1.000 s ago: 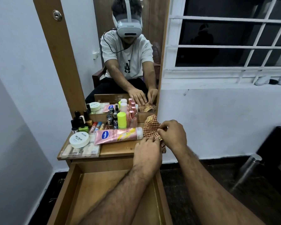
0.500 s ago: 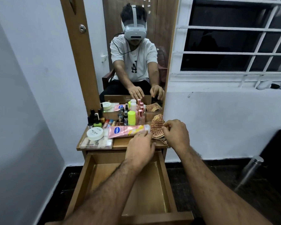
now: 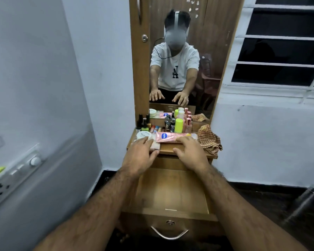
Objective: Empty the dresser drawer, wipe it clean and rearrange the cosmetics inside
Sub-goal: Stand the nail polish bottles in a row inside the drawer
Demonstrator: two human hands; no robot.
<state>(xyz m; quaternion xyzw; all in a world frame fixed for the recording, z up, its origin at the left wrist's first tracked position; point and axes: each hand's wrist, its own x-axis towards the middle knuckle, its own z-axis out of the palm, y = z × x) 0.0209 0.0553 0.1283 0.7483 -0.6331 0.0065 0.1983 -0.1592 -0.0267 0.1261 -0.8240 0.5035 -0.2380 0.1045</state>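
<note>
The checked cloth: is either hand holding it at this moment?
No. The checked cloth lies crumpled on the dresser top's right end, while the left hand and right hand reach toward the pink tube.

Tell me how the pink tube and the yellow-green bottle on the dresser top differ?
The pink tube lies flat on its side near the front; the yellow-green bottle stands upright behind it. The tube is long, with a blue oval logo; the bottle is a plain cylinder. The right hand reaches over the tube, not the bottle. Both sit on the dresser top.
</note>
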